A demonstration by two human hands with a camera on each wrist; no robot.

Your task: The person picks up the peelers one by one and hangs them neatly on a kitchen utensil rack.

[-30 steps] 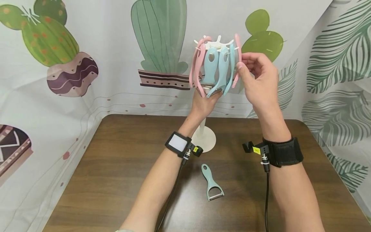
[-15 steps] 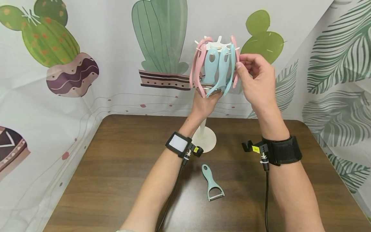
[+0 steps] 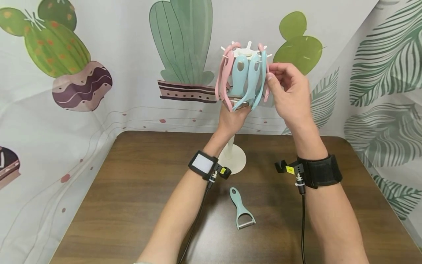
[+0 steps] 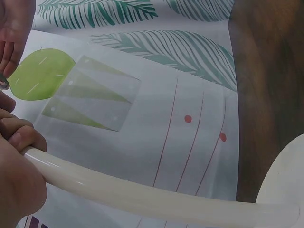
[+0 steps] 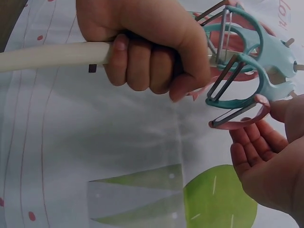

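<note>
My left hand [image 3: 232, 121] grips the cream post [image 4: 118, 185] of a hanging stand just below its white hooked top [image 3: 245, 53]. Pink and blue Y-shaped peelers hang around that top, among them a blue peeler [image 3: 240, 75] facing me. At the right side, my right hand [image 3: 293, 91] pinches the handle of a pink peeler [image 5: 240, 122]. Its holed end is up among the hooks, partly behind a blue peeler [image 3: 262, 79]; whether it sits on a hook is hidden. On the table lies a green peeler [image 3: 240, 207], blade end towards me.
The stand's round base [image 3: 235, 161] rests on the brown wooden table [image 3: 138, 190], towards its back edge. A cloth [image 3: 125, 66] printed with cacti and leaves hangs behind and at both sides. Cables run from both wrist cameras along the forearms.
My right hand has moved a little left with the pink peeler, bringing it closer in to the hooks, partly behind the blue one. My left hand keeps its grip on the post.
</note>
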